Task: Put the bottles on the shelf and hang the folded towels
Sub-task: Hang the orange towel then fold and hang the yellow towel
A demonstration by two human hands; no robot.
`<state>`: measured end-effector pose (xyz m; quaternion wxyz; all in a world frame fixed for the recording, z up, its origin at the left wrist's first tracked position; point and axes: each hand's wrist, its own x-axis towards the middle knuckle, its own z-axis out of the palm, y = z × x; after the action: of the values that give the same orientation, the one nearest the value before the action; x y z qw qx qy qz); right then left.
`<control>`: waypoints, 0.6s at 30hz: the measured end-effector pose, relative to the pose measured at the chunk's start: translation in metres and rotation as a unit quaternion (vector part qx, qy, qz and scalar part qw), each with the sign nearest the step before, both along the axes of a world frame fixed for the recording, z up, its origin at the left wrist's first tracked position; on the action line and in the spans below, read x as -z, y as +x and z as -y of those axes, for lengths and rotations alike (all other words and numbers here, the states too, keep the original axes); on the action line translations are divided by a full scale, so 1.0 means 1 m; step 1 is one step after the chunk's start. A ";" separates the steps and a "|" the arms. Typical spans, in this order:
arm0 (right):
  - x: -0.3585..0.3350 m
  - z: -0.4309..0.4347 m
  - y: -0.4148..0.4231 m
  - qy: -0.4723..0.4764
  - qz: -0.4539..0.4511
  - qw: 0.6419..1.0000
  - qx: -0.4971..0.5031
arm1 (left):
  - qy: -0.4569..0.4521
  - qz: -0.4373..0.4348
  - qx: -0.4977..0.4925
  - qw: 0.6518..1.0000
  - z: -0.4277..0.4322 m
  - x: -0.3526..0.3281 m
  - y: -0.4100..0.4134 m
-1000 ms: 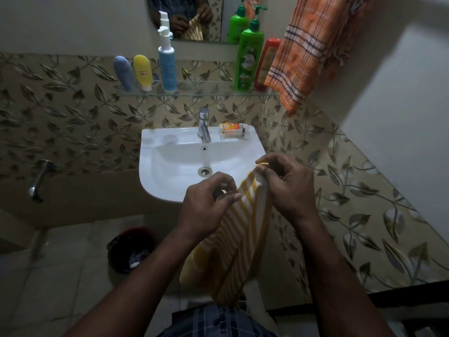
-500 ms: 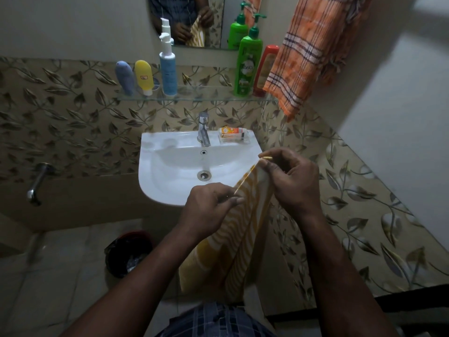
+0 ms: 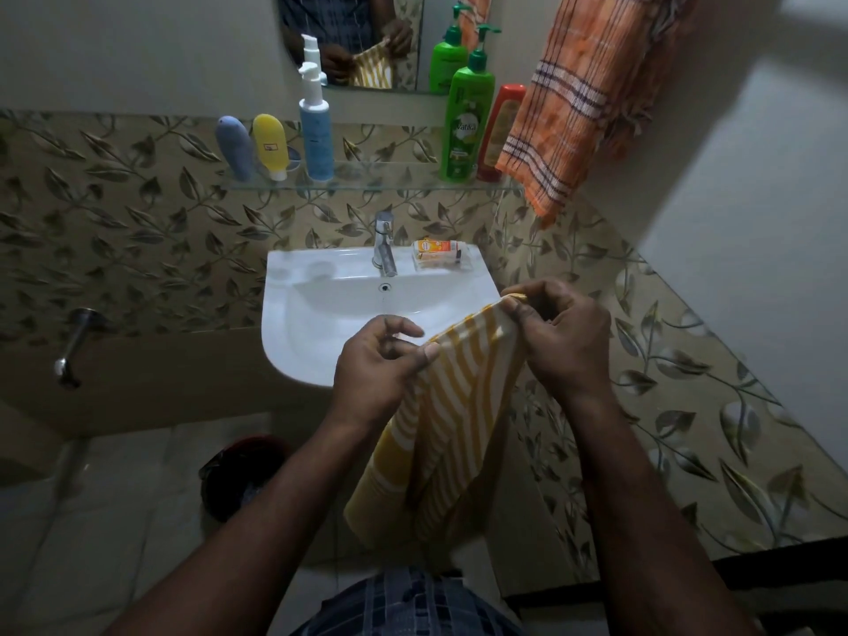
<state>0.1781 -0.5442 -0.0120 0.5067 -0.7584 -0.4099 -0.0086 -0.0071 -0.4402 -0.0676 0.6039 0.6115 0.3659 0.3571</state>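
Over the sink (image 3: 293, 323), both hands' fingers (image 3: 415, 355) pinch the striped towel (image 3: 452, 406).

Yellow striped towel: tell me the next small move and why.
Probably lift the yellow striped towel up and right toward the orange checked towel already hanging there. Both the left hand and right hand pinch its top edge, and five bottles already stand on the glass shelf.

A single wide-angle camera sits on the person's head, looking forward and steeply down. It faces the sink (image 3: 321, 314) and glass shelf (image 3: 376, 185) against the tiled wall, close enough that both forearms fill the lower frame.
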 end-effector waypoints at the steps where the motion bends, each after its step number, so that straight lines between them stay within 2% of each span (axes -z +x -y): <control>1: 0.001 -0.001 0.000 -0.008 0.008 1.000 0.005 | -0.009 0.002 0.003 1.000 0.000 0.000 0.001; 5: 0.008 -0.004 -0.009 -0.041 0.121 0.991 0.031 | -0.036 -0.013 -0.048 0.998 0.002 0.000 0.009; 7: 0.013 -0.004 -0.020 -0.038 0.161 0.986 0.001 | -0.010 -0.041 -0.090 0.995 0.004 -0.004 0.012; 10: 0.018 -0.008 -0.035 -0.056 0.109 0.982 -0.142 | 0.083 -0.086 -0.100 0.988 0.003 -0.008 0.013; 12: 0.018 -0.010 -0.037 -0.101 0.048 0.971 -0.210 | 0.116 -0.084 -0.055 0.988 0.001 -0.008 0.010; 15: 0.013 -0.012 -0.031 -0.145 0.006 0.957 -0.252 | 0.157 -0.088 0.024 0.983 -0.005 -0.005 0.002; 18: 0.010 -0.014 -0.028 -0.179 0.000 0.953 -0.244 | 0.162 -0.078 0.007 0.984 -0.004 0.001 -0.003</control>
<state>0.1500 -0.5305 -0.0218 0.3494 -0.7133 -0.5774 0.1888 -0.0101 -0.4358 -0.0689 0.4690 0.7294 0.3455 0.3586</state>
